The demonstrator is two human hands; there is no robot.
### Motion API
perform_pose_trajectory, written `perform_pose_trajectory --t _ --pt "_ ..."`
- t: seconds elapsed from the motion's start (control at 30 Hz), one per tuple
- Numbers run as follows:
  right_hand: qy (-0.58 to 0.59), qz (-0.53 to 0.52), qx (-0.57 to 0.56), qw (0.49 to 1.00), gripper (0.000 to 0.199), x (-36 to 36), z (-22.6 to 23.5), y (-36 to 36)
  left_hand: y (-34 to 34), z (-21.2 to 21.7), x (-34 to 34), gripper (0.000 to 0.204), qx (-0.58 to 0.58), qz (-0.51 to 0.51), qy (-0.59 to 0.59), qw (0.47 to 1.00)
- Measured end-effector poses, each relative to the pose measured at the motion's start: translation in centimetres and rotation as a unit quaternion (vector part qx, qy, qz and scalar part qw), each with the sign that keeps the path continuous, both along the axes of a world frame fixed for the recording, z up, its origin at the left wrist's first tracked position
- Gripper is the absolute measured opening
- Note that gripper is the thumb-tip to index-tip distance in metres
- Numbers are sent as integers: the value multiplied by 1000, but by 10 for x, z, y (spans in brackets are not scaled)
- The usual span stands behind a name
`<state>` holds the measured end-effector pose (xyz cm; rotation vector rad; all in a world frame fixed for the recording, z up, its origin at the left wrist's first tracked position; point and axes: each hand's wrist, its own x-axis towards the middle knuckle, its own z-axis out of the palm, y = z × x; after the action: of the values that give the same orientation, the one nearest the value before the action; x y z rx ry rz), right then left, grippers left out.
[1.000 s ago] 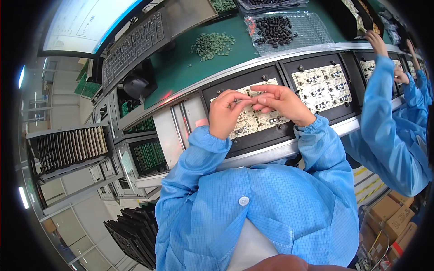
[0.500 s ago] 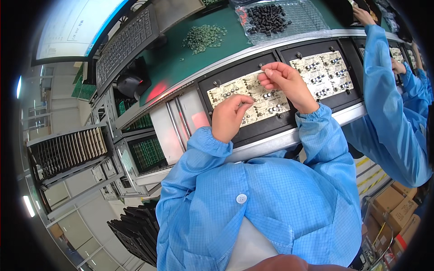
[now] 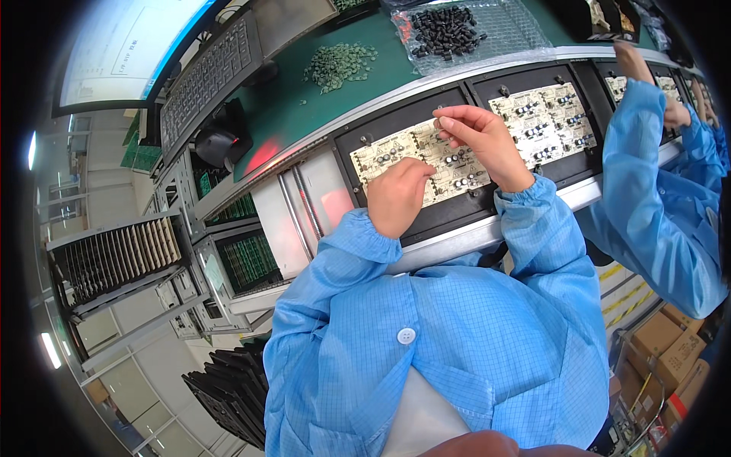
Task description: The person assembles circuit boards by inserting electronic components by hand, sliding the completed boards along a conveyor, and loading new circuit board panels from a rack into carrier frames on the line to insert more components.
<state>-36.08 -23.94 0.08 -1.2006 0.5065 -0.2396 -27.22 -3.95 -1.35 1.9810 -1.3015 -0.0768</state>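
A cream circuit board panel (image 3: 390, 149), dotted with small dark and bluish parts, lies in a black carrier frame (image 3: 449, 99) in front of me. My left hand (image 3: 397, 199) is over the panel's lower middle, its thumb and fingers drawn together close to the board. Anything between those fingertips is hidden. Over the panel's upper right, my right hand (image 3: 491, 145) is pinched, thumb against forefinger. Whatever it may hold is too small to name. A similar populated panel (image 3: 560, 114) in its own carrier lies to the right.
Green disc-like parts (image 3: 339, 65) are heaped on the green mat, beside black cylindrical parts (image 3: 445, 34) on bubble wrap (image 3: 518, 30). A keyboard (image 3: 209, 72), a screen (image 3: 126, 53) and a dark scanner (image 3: 221, 141) stand left. A co-worker's blue sleeve (image 3: 636, 145) reaches in from the right.
My left hand has shifted slightly right, turning its back more upward and its fingertips toward the panel's middle. My right hand stays nearly in place. The co-worker's arm has drawn back.
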Motion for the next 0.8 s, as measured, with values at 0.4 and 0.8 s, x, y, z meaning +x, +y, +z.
perform_pose_trajectory --t 0.4,0.8 --pt "56 30 -96 993 13 -33 0 22 29 0 36 31 -65 -22 388 919" --pt "-16 80 -571 817 13 -62 1 56 62 -5 50 32 -69 51 565 820"
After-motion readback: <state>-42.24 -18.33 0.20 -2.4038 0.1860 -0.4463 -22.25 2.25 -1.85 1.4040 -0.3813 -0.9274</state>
